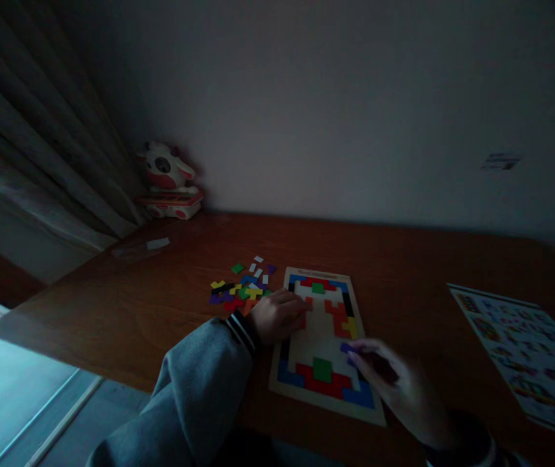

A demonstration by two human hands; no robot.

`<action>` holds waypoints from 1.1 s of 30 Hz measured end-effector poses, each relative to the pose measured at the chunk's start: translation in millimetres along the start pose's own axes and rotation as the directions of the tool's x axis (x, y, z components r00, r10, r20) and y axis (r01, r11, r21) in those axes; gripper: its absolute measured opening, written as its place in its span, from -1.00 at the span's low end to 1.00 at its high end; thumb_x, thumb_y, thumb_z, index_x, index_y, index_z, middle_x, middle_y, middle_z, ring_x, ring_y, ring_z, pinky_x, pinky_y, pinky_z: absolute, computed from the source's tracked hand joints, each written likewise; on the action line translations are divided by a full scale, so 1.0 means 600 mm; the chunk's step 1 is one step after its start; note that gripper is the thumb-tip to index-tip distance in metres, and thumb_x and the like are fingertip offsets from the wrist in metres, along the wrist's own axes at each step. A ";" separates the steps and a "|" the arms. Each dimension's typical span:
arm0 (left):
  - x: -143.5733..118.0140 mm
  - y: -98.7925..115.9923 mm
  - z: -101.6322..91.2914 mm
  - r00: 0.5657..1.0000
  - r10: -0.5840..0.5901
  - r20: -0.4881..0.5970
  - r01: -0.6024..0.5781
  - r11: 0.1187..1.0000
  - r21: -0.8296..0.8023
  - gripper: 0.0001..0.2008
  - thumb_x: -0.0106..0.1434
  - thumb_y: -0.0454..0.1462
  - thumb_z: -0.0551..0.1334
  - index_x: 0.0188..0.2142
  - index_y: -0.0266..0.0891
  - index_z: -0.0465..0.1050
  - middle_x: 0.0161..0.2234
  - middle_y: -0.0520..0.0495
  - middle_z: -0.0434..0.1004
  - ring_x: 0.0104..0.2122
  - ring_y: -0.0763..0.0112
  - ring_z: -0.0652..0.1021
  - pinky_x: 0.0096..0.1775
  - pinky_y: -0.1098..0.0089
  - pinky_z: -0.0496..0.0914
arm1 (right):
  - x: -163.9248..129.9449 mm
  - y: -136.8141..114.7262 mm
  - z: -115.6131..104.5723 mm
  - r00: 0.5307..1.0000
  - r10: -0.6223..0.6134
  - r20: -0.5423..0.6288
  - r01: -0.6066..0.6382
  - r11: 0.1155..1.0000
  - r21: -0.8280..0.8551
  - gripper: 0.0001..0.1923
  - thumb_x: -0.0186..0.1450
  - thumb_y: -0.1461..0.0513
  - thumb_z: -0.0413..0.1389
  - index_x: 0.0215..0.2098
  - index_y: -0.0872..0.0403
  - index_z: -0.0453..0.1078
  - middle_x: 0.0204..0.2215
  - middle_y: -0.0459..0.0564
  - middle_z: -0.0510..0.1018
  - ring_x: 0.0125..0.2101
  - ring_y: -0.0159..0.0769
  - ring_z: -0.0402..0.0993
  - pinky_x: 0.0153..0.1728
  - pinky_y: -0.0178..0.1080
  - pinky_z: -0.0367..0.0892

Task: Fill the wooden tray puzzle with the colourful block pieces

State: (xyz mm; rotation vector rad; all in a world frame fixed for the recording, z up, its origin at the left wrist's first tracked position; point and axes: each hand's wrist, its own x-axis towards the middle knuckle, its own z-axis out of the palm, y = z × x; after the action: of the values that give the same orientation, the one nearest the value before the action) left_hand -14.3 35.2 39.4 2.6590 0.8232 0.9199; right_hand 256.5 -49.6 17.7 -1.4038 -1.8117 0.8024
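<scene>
Dim light falls over a brown wooden table point(136, 311) set against a plain wall, with pale curtains point(29, 162) hanging at the far left. At the far left corner of the table, against the wall, sits a white and red toy figure point(168, 181), and a small white slip point(157, 244) lies on the wood a little nearer. Toward the middle, a heap of loose coloured pieces point(241, 288) spreads out just left of a puzzle board point(321, 324), which has a pale frame and is partly filled with blue, red, orange, yellow, black and green shapes. The left hand point(277, 316), coming out of a grey sleeve with a striped cuff, rests over the left edge of the board with its fingers curled down onto a red piece; whether it actually pinches that piece cannot be told. The right hand point(394, 383) lies over the near right corner of the board, its fingertips closed on a small purple piece point(346, 347) held just above the board's right side. Far to the right, well apart from the board, a printed sheet point(525, 350) lies flat on the table.
</scene>
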 end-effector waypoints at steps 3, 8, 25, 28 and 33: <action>0.001 0.003 0.002 0.998 0.019 0.058 -0.019 1.000 -0.002 -0.76 0.33 -0.31 0.13 -0.05 -0.25 0.47 -0.15 -0.14 0.57 -0.15 0.28 0.52 -0.08 0.30 0.44 | -0.017 -0.002 -0.003 1.000 0.018 0.001 -0.018 1.000 0.021 -0.75 0.30 -0.01 0.10 -0.23 -0.08 0.50 -0.30 -0.07 0.66 -0.31 -0.25 0.62 -0.32 -0.30 0.54; 0.001 0.001 0.006 0.996 0.010 0.086 -0.009 1.000 -0.006 -0.75 0.33 -0.32 0.13 -0.04 -0.24 0.47 -0.12 -0.13 0.57 -0.13 0.28 0.51 -0.05 0.28 0.42 | -0.010 -0.010 -0.003 0.995 -0.104 -0.009 0.103 0.994 -0.043 -0.75 0.31 0.00 0.09 -0.30 -0.06 0.50 -0.34 -0.02 0.62 -0.32 -0.23 0.58 -0.31 -0.25 0.53; -0.005 0.000 0.002 0.998 0.013 0.057 -0.015 1.000 0.020 -0.78 0.33 -0.30 0.13 -0.08 -0.23 0.48 -0.13 -0.14 0.55 -0.13 0.29 0.50 -0.05 0.27 0.42 | -0.007 -0.012 0.005 0.982 -0.191 -0.002 0.185 0.953 -0.241 -0.79 0.28 0.03 0.11 -0.36 -0.05 0.47 -0.28 0.03 0.44 -0.25 -0.18 0.49 -0.26 -0.16 0.48; -0.019 -0.008 -0.011 0.999 0.013 0.044 -0.016 0.996 0.084 -0.78 0.33 -0.32 0.11 -0.10 -0.25 0.49 -0.16 -0.14 0.56 -0.17 0.30 0.51 -0.08 0.28 0.43 | -0.008 -0.010 0.004 0.985 -0.173 0.009 0.170 0.959 -0.225 -0.78 0.30 0.02 0.09 -0.36 -0.07 0.47 -0.28 0.03 0.47 -0.26 -0.18 0.51 -0.27 -0.16 0.49; -0.078 -0.051 -0.069 0.981 -0.162 -0.104 0.188 0.922 0.338 -0.77 0.31 -0.29 0.15 -0.08 -0.20 0.49 -0.16 -0.14 0.57 -0.17 0.24 0.53 -0.06 0.19 0.41 | -0.008 -0.004 0.003 0.986 -0.151 -0.067 0.136 0.972 -0.192 -0.74 0.32 -0.02 0.04 -0.30 -0.10 0.47 -0.24 0.04 0.51 -0.23 -0.15 0.52 -0.27 -0.15 0.51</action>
State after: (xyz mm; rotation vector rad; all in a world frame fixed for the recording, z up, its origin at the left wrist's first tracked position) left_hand -83.6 34.2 37.1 2.7878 1.3299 0.9040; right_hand 254.5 -54.7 18.0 -1.3810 -1.9404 0.5046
